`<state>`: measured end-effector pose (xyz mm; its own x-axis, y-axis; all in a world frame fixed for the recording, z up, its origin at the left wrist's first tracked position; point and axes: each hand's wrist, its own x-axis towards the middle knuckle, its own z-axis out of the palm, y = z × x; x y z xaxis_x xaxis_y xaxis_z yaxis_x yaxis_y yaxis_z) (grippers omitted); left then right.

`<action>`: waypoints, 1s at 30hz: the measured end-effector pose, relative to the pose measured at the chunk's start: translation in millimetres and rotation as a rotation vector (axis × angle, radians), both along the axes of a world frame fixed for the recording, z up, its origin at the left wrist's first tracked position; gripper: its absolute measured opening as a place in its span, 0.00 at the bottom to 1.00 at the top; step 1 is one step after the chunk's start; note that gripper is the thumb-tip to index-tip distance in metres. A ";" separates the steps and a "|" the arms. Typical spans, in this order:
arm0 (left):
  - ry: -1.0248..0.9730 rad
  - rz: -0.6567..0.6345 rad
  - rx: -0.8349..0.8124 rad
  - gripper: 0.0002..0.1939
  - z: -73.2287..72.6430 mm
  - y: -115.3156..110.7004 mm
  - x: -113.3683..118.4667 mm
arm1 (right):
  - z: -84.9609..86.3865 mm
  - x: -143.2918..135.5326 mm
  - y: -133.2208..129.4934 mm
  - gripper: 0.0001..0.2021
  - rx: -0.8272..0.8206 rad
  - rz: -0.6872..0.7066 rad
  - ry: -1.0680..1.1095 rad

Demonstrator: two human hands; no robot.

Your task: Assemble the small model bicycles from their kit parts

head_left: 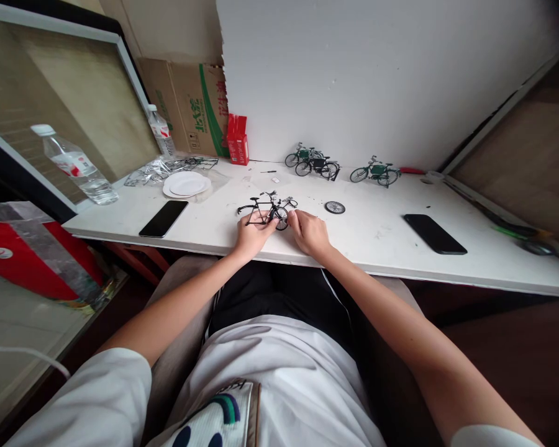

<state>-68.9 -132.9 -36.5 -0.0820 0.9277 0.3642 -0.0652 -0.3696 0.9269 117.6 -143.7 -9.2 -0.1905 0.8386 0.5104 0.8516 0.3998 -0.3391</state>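
A small black model bicycle (256, 210) is held just above the front of the white table. My left hand (253, 237) is closed around the lower frame, its thumb by the front wheel (281, 217). The back of the frame has a mudguard but shows no wheel. My right hand (310, 234) is closed, with thumb and forefinger pinched at the right side of the front wheel; what exactly they grip is partly hidden. A loose spoked wheel (335, 207) lies flat on the table, just beyond my right hand.
Three model bicycles stand at the back, including a green one (375, 172). Phones lie left (164, 218) and right (435, 234). White discs (186, 184), water bottles (77, 164), a red box (238, 139) and a carton (186, 105) are on the left.
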 end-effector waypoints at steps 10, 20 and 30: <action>0.011 0.036 0.053 0.19 -7.4 4.5 -1.6 | -5.0 -0.2 2.6 0.08 0.184 0.126 -0.010; 0.022 0.012 0.080 0.21 -1.7 -0.5 -0.6 | -3.0 -1.5 -1.2 0.14 0.190 0.068 -0.165; 0.114 -0.024 0.120 0.21 5.6 -9.0 -1.1 | 1.1 -3.1 -2.2 0.25 0.071 0.033 -0.140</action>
<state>-70.1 -141.9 -31.0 -0.0121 0.8782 0.4781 0.0272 -0.4777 0.8781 114.5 -145.9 -8.1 -0.2909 0.7933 0.5349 0.8744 0.4473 -0.1878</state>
